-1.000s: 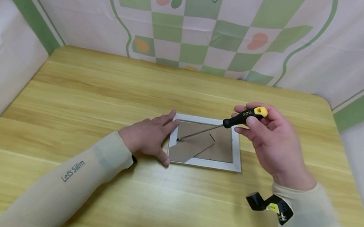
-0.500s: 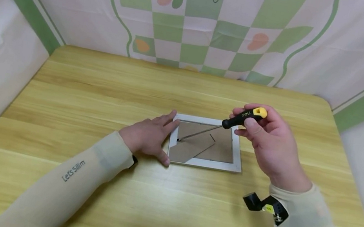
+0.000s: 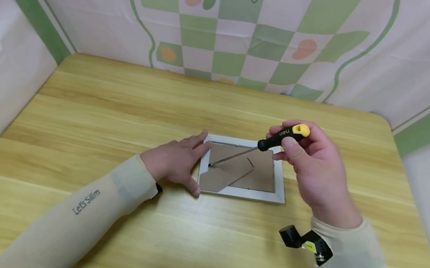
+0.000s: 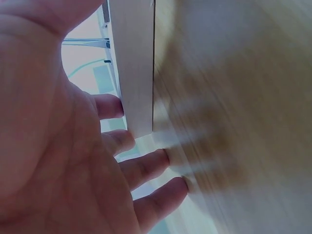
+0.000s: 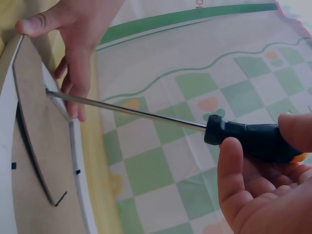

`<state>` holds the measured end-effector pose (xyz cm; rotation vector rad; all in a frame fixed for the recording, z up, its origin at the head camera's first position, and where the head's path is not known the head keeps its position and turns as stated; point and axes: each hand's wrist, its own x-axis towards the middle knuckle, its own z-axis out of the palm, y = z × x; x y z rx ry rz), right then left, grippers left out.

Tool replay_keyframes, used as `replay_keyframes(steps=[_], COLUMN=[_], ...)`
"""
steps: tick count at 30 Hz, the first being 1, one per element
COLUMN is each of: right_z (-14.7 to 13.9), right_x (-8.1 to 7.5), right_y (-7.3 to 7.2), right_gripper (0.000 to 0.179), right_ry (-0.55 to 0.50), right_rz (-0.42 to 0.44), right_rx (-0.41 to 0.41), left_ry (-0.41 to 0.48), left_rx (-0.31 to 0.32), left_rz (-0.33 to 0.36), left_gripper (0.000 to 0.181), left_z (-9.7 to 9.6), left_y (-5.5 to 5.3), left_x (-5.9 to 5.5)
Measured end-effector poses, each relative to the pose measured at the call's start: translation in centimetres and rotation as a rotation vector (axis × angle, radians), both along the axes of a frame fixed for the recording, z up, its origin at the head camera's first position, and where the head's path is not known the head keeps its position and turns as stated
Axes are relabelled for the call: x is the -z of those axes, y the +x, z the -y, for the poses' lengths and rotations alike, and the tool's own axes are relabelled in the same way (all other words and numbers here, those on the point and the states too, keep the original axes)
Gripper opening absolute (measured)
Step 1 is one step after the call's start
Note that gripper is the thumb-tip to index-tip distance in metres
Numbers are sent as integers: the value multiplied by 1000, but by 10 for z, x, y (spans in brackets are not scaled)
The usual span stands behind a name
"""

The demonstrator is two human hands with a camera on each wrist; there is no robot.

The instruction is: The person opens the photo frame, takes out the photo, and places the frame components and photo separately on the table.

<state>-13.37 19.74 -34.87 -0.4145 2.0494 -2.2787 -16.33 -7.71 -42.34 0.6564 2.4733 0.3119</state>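
A white picture frame (image 3: 281,182) lies back side up on the table, with a brown backing board (image 3: 260,181) inside it. An easel-stand flap (image 3: 213,181) rises from the board and overlaps the frame's lower left corner. My left hand (image 3: 174,160) rests at the frame's left end, fingers spread, thumb at the near corner and fingertips at the far one. In my right hand (image 3: 315,168) I hold a black and yellow screwdriver (image 3: 284,136) by its handle, tilted. Its tip meets the inner left edge of the frame, where a small dark tab shows in the right wrist view.
A wooden table (image 3: 119,95) carries the frame. Behind it hangs a checked green and white cloth (image 3: 234,38), and pale cloth walls stand on both sides. Small dark tabs (image 5: 78,171) sit along the frame's inner edges.
My right hand has shifted slightly left and toward the frame with the screwdriver, whose tip stays at the same spot. The left hand and the frame have not moved.
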Motion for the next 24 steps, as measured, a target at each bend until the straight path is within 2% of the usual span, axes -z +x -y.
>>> replay_keyframes(steps=[8, 24], right_z=[5, 16], right_x=[-5, -14], right_y=[4, 6], right_gripper=[27, 25], right_ry=[137, 199], right_rz=[-15, -31], right_rx=[53, 49], left_ry=[7, 46], left_rx=[-6, -30], left_rz=[6, 18], left_gripper=[125, 123], left_z=[0, -3], left_y=[0, -1], left_x=[-1, -3])
